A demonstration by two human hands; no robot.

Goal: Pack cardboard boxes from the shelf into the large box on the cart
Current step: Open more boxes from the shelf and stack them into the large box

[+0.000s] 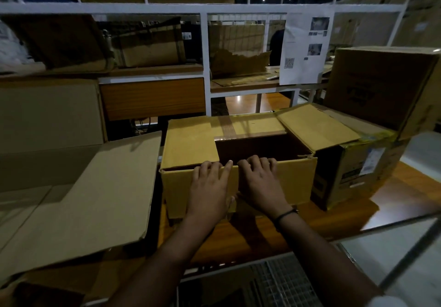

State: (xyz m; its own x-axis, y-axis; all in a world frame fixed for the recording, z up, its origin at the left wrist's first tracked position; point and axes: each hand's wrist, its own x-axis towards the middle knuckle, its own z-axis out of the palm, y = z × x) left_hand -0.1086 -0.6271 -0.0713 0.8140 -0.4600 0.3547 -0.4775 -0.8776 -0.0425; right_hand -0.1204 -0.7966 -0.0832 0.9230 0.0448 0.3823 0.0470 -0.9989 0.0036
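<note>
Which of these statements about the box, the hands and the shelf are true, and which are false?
1. Both hands, left and right, rest on the near wall of the open box. True.
2. The box is sealed shut. False: its flaps are open and the inside shows.
3. A dark band sits on the right wrist. True.
4. The printed paper sheet lies inside the box. False: it hangs on the shelf frame.
</note>
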